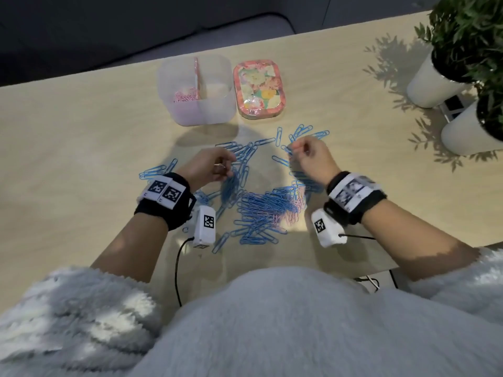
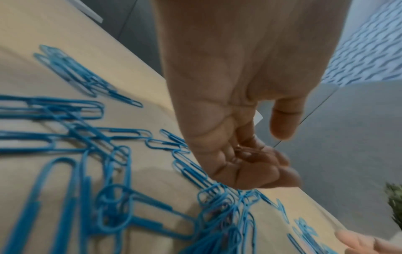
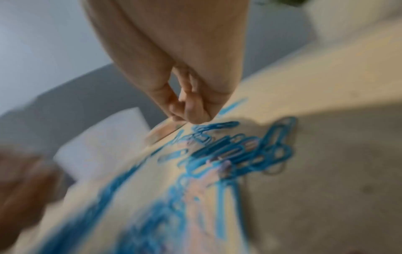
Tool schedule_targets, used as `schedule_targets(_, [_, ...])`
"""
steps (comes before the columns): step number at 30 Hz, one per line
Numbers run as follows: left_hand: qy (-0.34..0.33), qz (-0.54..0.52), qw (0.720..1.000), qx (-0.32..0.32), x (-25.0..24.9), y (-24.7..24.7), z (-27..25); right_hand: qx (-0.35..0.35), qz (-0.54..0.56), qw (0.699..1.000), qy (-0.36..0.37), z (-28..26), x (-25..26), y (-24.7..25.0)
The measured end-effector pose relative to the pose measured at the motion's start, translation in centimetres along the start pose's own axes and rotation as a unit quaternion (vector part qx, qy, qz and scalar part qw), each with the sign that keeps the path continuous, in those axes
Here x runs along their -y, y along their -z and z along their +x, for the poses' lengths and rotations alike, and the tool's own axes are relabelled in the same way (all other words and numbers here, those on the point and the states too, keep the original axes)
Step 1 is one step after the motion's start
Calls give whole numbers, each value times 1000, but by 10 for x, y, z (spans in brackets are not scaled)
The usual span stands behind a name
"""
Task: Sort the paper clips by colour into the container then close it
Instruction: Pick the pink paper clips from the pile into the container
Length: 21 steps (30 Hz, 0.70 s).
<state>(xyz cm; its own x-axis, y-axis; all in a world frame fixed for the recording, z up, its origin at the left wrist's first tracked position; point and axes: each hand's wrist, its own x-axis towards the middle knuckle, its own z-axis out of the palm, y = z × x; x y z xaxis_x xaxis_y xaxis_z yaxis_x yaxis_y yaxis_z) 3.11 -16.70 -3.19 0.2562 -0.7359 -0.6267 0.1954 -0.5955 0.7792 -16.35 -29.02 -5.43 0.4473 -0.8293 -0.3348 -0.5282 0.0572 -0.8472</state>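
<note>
Blue paper clips [image 1: 261,210] lie scattered and heaped on the wooden table [image 1: 81,148], with a few pink clips [image 1: 296,210] mixed in at the heap's right side. The translucent divided container [image 1: 215,110] stands open at the back, and pink clips [image 1: 185,97] fill its left compartment. Its floral lid [image 1: 260,88] lies to its right. My left hand [image 1: 217,165] hovers over the blue clips with its fingers curled round small pink clips [image 2: 243,152]. My right hand [image 1: 296,151] has thumb and fingertips [image 3: 195,113] pinched together just above blue clips [image 3: 219,125]. What they pinch is hidden.
Two white plant pots [image 1: 432,85] [image 1: 468,131] with leafy plants stand at the table's right end. A dark cable [image 1: 178,268] runs off the near edge by my left forearm. The table's far edge lies just behind the container.
</note>
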Motion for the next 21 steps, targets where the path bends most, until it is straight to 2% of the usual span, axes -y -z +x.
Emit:
schedule_targets(2, [-8,50,999,12,8,-2,-4,-53,203,970,-122,14,-1,13])
schedule_targets(3, [-29,131,991,16,13,-3,-5,-61,253,952,-159,18,0,20])
schedule_targets(4, [-53,236,970,17,18,-5,-7,-55,281,942,-176,22,0,26])
schedule_targets(5, [-75,340,937,8,23,-6,-8,-40,295,938,-180,24,1,29])
schedule_targets(6, [-94,416,904,-7,27,-6,-9,-25,296,937,-183,24,2,29])
schedule_targets(7, [-106,453,885,-22,30,-5,-11,-12,282,943,-179,24,5,26])
schedule_targets(9, [-117,453,882,-51,32,2,-12,-1,189,973,-135,24,5,17])
schedule_targets(11, [-124,439,886,-85,30,10,-11,17,34,998,-48,26,0,8])
schedule_targets(13, [-136,439,882,-99,29,12,-13,33,-146,989,9,27,-1,3])
schedule_targets(15, [-145,448,878,-86,29,8,-17,9,-262,964,32,25,0,2])
schedule_targets(18, [-141,463,874,-46,38,-2,-22,-31,-300,952,40,24,-2,4])
schedule_targets(21, [-118,468,876,-20,45,-5,-23,-15,-339,939,46,23,-2,6])
